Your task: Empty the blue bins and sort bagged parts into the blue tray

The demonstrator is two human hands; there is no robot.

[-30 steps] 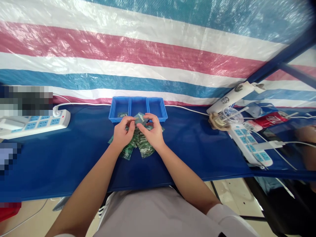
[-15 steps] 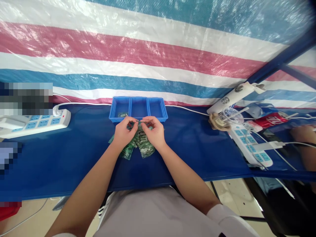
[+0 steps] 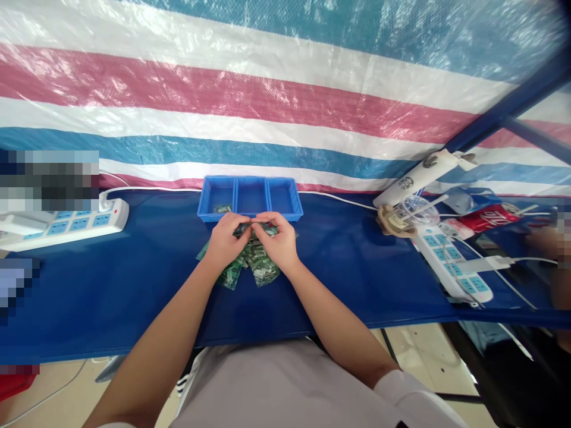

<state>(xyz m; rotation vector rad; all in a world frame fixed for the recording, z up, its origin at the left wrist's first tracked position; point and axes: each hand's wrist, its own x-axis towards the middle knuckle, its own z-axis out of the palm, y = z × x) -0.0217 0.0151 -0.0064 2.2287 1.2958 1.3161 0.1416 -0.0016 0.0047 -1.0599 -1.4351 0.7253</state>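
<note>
A: Fingers?
B: Left hand (image 3: 225, 241) & right hand (image 3: 280, 241) meet fingertip to fingertip, both pinched shut on one small green packet (image 3: 250, 226). Can't tell more, it's mostly hidden.

A: Pose?
B: Knuckles up, wrists low, forearms angling in from both sides to a V.

A: Packet looks like?
B: Clear plastic w/ green bits inside, crinkled.

A: Where?
B: Just above the pile of packets (image 3: 250, 264) on the blue table (image 3: 357, 267), right in front of the blue tray (image 3: 250, 197) w/ 3 compartments; left one has something small in it. Power strip (image 3: 62, 223) far left, another (image 3: 455, 264) right.
</note>
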